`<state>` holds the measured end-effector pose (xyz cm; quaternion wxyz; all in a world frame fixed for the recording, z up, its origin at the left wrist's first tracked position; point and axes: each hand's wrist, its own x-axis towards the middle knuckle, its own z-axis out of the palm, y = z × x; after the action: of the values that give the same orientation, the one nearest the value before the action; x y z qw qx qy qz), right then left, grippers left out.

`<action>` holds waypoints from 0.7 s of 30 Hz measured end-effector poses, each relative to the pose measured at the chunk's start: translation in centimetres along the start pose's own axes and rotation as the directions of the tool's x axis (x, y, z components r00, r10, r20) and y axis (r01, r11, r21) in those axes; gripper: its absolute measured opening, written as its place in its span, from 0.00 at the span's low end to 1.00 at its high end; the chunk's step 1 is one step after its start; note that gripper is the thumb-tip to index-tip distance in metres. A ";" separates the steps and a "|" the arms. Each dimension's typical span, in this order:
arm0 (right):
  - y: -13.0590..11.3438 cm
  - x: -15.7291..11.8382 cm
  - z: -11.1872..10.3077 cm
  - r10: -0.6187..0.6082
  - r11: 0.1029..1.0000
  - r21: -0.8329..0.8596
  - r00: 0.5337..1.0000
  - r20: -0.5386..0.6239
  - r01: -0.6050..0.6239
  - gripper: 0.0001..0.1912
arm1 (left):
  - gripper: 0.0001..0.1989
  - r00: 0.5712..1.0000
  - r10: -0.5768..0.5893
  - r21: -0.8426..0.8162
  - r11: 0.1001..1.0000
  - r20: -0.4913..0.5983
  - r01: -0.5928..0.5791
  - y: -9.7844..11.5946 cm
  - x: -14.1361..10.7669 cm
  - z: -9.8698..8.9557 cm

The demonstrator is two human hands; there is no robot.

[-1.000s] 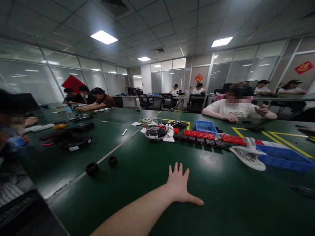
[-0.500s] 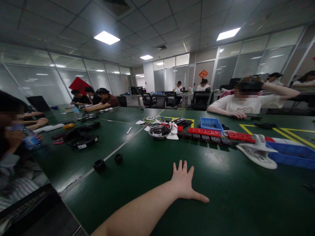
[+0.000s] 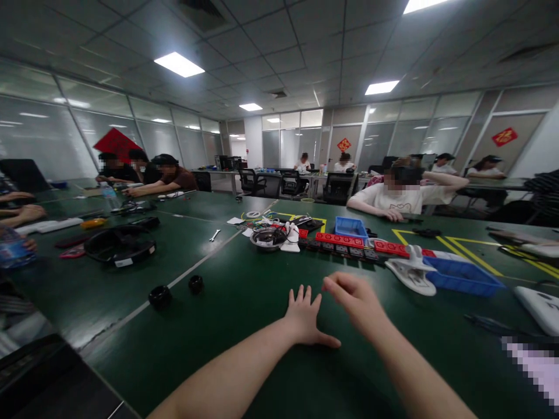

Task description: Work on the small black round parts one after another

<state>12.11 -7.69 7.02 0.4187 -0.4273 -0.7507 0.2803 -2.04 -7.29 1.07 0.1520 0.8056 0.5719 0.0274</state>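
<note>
My left hand (image 3: 304, 317) lies palm down on the green table (image 3: 244, 361), fingers spread, holding nothing. Just right of it, my right hand (image 3: 353, 298) is raised above the table with its fingers curled together in a pinch; whether anything small is between them is hidden. Beyond both hands runs a row of red and black blocks (image 3: 340, 241), with a metal bowl (image 3: 267, 238) of wires at its left end. A white clamp-like stand (image 3: 413, 273) rests by the row's right end.
Two black round parts (image 3: 160, 297) and a black ring-shaped piece (image 3: 120, 244) lie to the left, a small wrench (image 3: 215, 235) farther back. Blue trays (image 3: 465, 276) stand at the right. Across the table sits a person in a white shirt (image 3: 397, 201); others sit at the left.
My right hand has come into view beside my left hand, which stays spread on the table. The view has turned to the right, so the scene has shifted left.
</note>
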 end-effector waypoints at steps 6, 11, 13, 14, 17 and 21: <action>4.0 -0.1 4.1 -0.002 0.976 -0.218 1.000 0.009 0.004 0.16 | 0.47 0.999 -0.014 0.066 0.998 0.044 0.011 -0.3 -1.2 -3.5; 6.2 -0.4 4.1 0.040 0.955 -0.297 0.996 0.082 -0.014 0.15 | 0.39 0.894 -0.268 0.147 0.930 -0.358 0.337 -6.6 -5.7 -10.3; 6.3 -0.3 4.2 0.053 0.948 -0.318 0.993 0.103 -0.018 0.15 | 0.37 0.806 -0.403 0.191 0.833 -0.434 0.519 -10.6 -8.3 -11.9; 6.3 -0.3 4.3 0.057 0.945 -0.326 0.991 0.117 -0.016 0.15 | 0.37 0.779 -0.443 0.220 0.789 -0.444 0.573 -12.6 -9.6 -12.2; 6.0 -0.2 4.7 0.063 0.938 -0.347 0.985 0.158 -0.004 0.13 | 0.37 0.770 -0.498 0.317 0.713 -0.400 0.626 -17.9 -12.8 -12.3; 5.5 -0.4 4.7 0.075 0.926 -0.378 0.982 0.176 -0.003 0.14 | 0.32 0.832 -0.509 0.355 0.753 -0.220 0.555 -21.8 -14.5 -11.5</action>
<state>10.37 -5.72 0.21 0.2513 -0.4861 -0.8177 0.1784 -29.46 -11.74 7.85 -0.0481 0.6201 0.7777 -0.0916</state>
